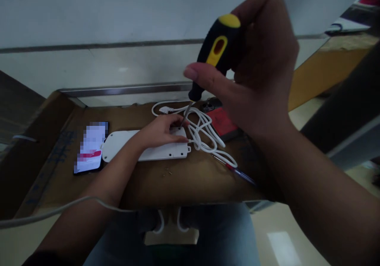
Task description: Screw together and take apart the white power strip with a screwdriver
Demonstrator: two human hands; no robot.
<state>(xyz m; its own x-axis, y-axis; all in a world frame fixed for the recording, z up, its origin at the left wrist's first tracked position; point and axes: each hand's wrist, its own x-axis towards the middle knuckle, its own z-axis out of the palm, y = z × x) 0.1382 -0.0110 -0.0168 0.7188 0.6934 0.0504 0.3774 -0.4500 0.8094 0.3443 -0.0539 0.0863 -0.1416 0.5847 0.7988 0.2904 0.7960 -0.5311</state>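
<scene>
A white power strip (162, 154) lies with its screw-hole side up on the brown cardboard surface. My left hand (160, 130) grips it near its right end, with thumb and fingers on either side of a screw hole. My right hand (264, 72) is closed around the black-and-yellow handle of a screwdriver (218, 50), raised above the strip. The screwdriver tilts, its thin shaft running down to the hole between my left fingers. Whether a screw sits under the tip is too small to tell. Several small screws (168, 172) lie in front of the strip.
A phone (90, 147) with a lit screen lies left of the strip. To the right are the coiled white cord (204, 129) with its plug (166, 109), a red item (221, 121) and a pen (237, 173). A loose cable (59, 209) crosses the front left.
</scene>
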